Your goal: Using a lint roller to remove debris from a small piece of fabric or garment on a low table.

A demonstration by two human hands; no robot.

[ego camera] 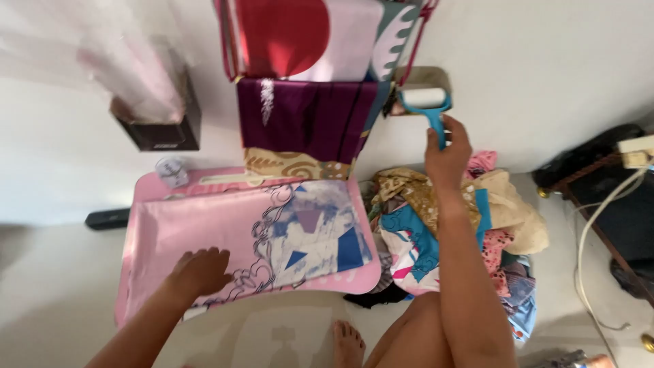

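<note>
A lint roller (425,101) with a white roll and a blue handle was gripped by the right hand (447,151), which was closed tight around the handle. The roller was held up near the wall, above a heap of mixed cloths (443,225) on the floor, so the sticky roll was kept off the fabric. A pink cloth with a blue and white print (272,238) was spread out flat on a low pink board (368,276). It was pressed down by the left hand (201,271), laid open with the fingers spread, so the cloth was likely kept smooth and still. Folded cloths in purple (306,123) and in red and white (300,37) were hung over a rack by the wall, where they were kept away from the floor. A dark box (160,133) with something pale and blurry sticking out of it was set beside them. A small clear cup (172,170) was hard to make out. The rack's top was cut off by the edge of the view. A bare foot (347,344) was seen below, partly cut off. Black cases (593,160) and a white cable (589,232) at the right were only half shown.
</note>
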